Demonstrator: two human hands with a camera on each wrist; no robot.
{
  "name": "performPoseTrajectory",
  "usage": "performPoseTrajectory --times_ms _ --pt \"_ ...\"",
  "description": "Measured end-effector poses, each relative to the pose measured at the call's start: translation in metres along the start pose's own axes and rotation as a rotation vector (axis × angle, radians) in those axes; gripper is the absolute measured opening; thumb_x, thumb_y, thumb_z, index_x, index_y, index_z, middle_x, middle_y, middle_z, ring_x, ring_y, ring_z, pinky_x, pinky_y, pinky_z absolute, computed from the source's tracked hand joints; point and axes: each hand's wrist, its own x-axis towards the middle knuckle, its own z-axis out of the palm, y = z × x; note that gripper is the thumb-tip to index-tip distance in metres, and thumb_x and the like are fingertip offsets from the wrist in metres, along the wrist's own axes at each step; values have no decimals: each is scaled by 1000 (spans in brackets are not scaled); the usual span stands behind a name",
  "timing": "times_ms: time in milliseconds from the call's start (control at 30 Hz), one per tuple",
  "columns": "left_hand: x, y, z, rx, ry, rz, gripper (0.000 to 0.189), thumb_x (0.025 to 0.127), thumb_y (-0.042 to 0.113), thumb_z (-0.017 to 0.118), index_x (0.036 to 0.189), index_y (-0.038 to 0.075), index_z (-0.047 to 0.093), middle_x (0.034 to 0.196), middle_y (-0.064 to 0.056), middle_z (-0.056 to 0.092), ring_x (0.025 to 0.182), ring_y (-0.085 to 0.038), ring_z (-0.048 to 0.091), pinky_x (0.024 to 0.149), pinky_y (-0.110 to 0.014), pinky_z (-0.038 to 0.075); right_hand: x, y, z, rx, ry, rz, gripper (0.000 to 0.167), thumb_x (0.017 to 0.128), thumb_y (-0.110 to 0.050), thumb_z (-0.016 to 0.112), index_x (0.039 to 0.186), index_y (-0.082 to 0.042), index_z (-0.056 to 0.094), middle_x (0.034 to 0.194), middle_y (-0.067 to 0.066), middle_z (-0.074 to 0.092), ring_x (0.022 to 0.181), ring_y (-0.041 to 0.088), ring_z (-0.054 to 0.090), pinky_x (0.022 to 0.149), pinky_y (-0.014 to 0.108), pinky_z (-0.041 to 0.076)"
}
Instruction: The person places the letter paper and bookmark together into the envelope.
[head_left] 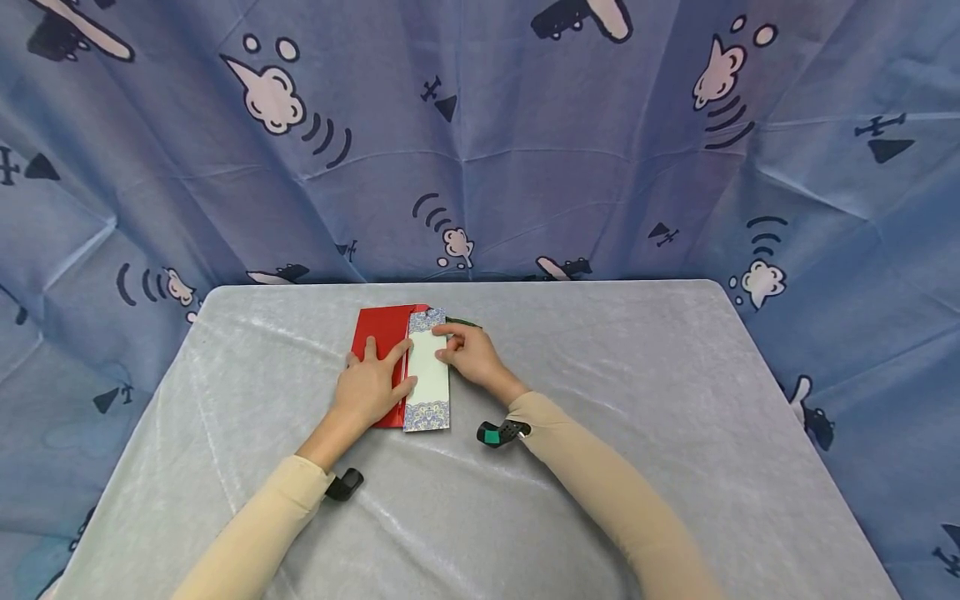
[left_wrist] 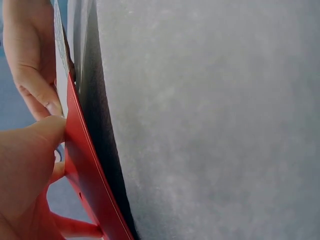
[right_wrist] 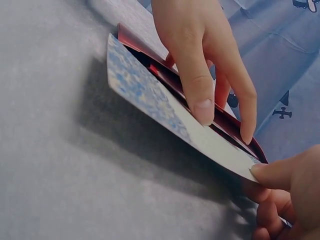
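On the table lies a flat red folder-like cover (head_left: pixel 386 327). Over its right side is a long cream bookmark-like card (head_left: pixel 426 375) with blue patterned bands at both ends. My left hand (head_left: pixel 367 387) rests on the red cover with fingers spread, its thumb and a fingertip reaching the card's left edge. My right hand (head_left: pixel 474 354) pinches the card's right edge near the top, thumb against its face in the right wrist view. There the card (right_wrist: pixel 215 145) stands tilted, its right edge raised off the table. A dark green strand (head_left: pixel 463 322) shows behind the right fingers.
A grey velvety cloth covers the table (head_left: pixel 637 375). Behind its far edge hangs a blue patterned curtain (head_left: pixel 510 183). Dark bands with small devices sit at the left wrist (head_left: pixel 345 485) and the right wrist (head_left: pixel 502 432).
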Motion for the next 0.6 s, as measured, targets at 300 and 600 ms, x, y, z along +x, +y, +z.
performPoseTrajectory --times_ms 300,600 --pt "0 -1 2 4 0 0 74 90 51 62 154 26 36 152 -35 36 122 -66 48 80 -60 58 1 -1 5 17 42 6 36 88 -5 70 124 -7 68 62 -2 53 54 7 43 57 20 36" --pt "0 -1 1 0 -5 -3 73 90 51 62 154 27 36 152 -35 36 123 -67 47 81 -61 57 2 -2 7 30 94 20 35 87 -4 71 122 -6 69 64 -2 55 54 7 43 55 20 36"
